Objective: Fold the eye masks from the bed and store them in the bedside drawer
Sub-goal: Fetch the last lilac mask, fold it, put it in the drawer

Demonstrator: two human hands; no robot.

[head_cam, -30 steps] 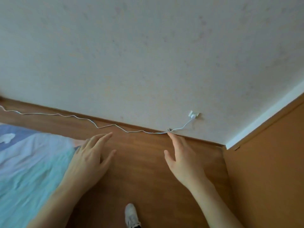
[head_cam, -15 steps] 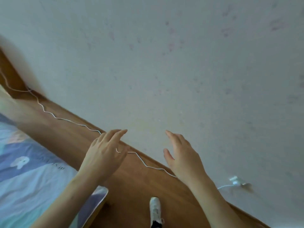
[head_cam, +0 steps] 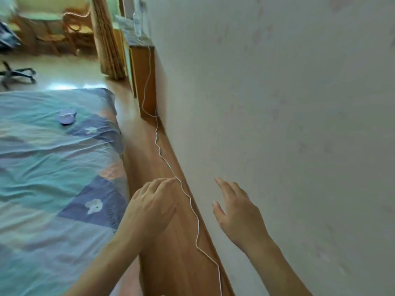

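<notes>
A small lilac eye mask [head_cam: 67,118] lies on the bed [head_cam: 42,171], far up on its patchwork cover of blue, teal and pink. Against the wall beyond the bed stands a wooden bedside cabinet [head_cam: 142,67]; its drawer front is not visible from here. My left hand [head_cam: 150,208] hovers over the wooden floor strip beside the bed, fingers relaxed and holding nothing. My right hand [head_cam: 237,212] is raised in front of the white wall, fingers straight and empty. Both hands are well short of the mask.
A thin white cable [head_cam: 171,169] runs along the skirting from the cabinet toward me. The white wall [head_cam: 288,103] fills the right side. A bamboo curtain [head_cam: 109,37], chairs [head_cam: 70,28] and an office chair base [head_cam: 17,73] stand at the far end.
The view has swung left and up, from the floor and wall to the bed, the mask and the cabinet. Both hands stay open and empty in front of me.
</notes>
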